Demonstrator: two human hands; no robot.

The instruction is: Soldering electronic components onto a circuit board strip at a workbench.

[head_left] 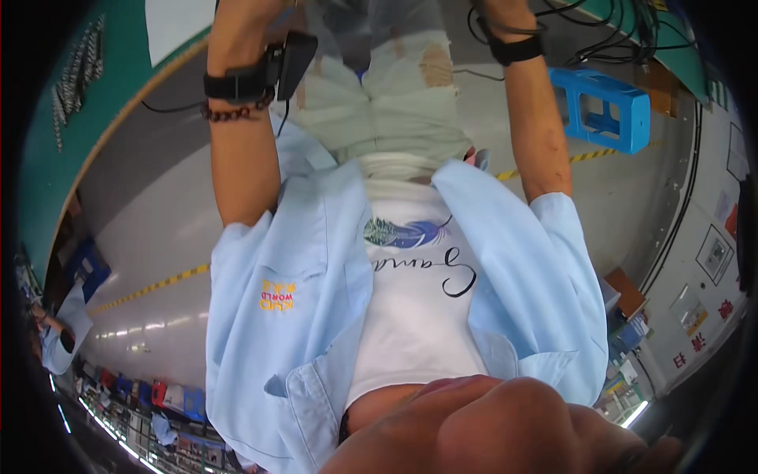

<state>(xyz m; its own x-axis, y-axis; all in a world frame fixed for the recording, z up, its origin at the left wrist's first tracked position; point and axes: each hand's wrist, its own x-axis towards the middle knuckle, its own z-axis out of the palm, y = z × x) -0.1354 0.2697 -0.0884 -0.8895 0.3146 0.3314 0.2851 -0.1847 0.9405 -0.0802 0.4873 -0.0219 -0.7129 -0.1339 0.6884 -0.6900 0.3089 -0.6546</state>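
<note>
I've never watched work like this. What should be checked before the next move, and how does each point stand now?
1. Left hand fully in view: not ok, the top edge cuts it off.
2. Right hand fully in view: not ok, cut off likewise.
3. What the hands hold: cannot tell, that part is out of the picture.
4. Sleeves clear of both hands: ok, they end near the elbows.
5. Cables clear of the right hand: cannot tell, black loops show close to it.
6. Metal pieces apart from the left hand: ok, they lie on the green table, farther left.
</note>
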